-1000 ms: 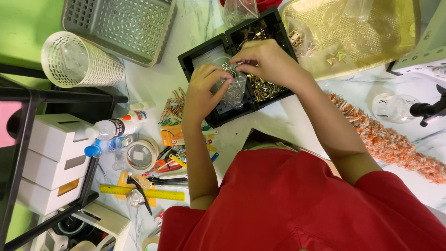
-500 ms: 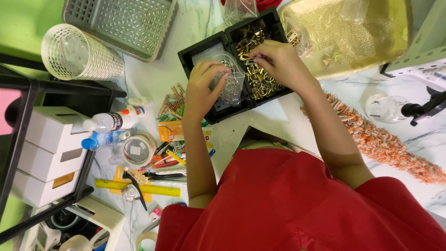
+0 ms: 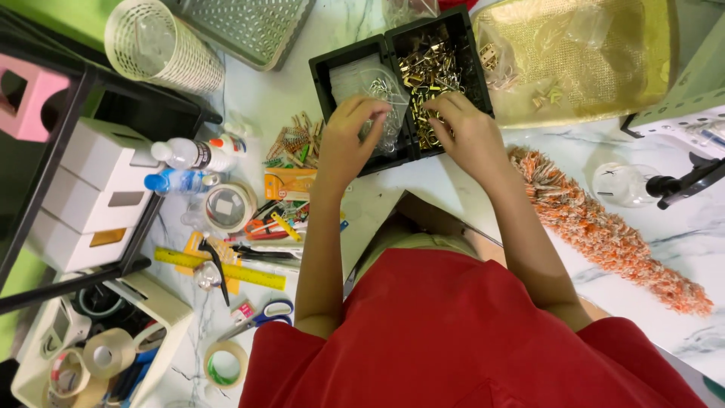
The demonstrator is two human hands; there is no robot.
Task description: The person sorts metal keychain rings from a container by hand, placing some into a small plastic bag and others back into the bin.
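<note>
Since a moment ago my right hand [image 3: 470, 134] has dropped from the middle of the black tray [image 3: 323, 69] to its near edge, fingers curled over the gold clips [image 3: 432, 64]; whether it pinches one I cannot tell. My left hand [image 3: 349, 140] grips the small clear bag [image 3: 377, 94] of clips, which lies in the tray's left compartment. Just left of that hand lie wooden pegs [image 3: 293, 142]. Further left sit a tape roll [image 3: 226, 205] and a yellow ruler [image 3: 219, 267]. An orange duster [image 3: 604, 227] lies to my right.

Bare marble strip [image 3: 287, 94] between basket [image 3: 162, 47] and tray [image 3: 321, 72]
</note>
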